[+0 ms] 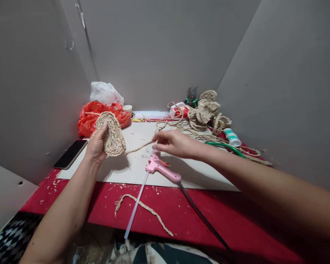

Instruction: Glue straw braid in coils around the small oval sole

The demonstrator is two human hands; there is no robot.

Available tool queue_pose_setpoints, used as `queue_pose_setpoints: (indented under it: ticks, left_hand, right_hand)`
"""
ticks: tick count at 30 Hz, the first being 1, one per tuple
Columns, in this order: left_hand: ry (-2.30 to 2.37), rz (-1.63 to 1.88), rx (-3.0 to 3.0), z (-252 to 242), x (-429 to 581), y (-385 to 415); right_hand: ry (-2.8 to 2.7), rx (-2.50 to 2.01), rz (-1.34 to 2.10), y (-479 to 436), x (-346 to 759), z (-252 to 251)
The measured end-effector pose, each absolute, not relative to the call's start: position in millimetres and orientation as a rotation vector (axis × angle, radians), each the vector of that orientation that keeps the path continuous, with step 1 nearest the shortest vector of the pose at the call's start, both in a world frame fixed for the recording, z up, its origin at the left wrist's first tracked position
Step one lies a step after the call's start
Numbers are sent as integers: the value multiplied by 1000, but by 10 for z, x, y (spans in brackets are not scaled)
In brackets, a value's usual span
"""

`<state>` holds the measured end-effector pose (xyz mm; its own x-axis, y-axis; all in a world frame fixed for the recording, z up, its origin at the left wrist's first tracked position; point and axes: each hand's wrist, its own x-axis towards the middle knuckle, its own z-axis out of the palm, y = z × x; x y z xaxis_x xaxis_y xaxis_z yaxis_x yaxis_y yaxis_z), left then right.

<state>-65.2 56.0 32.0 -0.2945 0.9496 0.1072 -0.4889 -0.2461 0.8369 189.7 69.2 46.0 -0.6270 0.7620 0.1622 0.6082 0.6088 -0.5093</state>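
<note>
My left hand (97, 143) grips a flat oval coil of braided straw (111, 135), thumb across its near face, held up over the white board (137, 172). From the coil's lower right edge a braided straw cord (139, 148) runs to my right hand (172, 143), whose bent fingers close around it. Just below those fingers, a pink glue gun (162, 170) rests on the board; its nozzle end is partly hidden by the hand. A clear glue stick (136, 205) sticks out of its back. A short loose braid (145, 207) lies on the red cloth (203, 209).
A phone (70, 154) lies at left, near a red plastic bag (89, 119), a white bag (106, 93) and a paper cup (128, 108). Straw cord bundles (206, 110), green-handled pliers (191, 99) and a striped roll (232, 137) sit at back right. The gun's black cable (202, 216) trails frontward. Grey walls enclose the table.
</note>
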Motion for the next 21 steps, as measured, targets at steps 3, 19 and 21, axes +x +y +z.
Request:
queue_pose_setpoints:
  ticks: [3, 19, 21]
  left_hand:
    - [892, 1825, 828, 351, -648, 551]
    - [1210, 1829, 1483, 324, -643, 397]
    - [1252, 1819, 1563, 315, -642, 392]
  right_hand:
    - [-2719, -1257, 394, 400, 2077, 370]
    - [-1869, -1197, 1437, 399, 2701, 436]
    - [-1596, -1053, 1446, 432, 2822, 489]
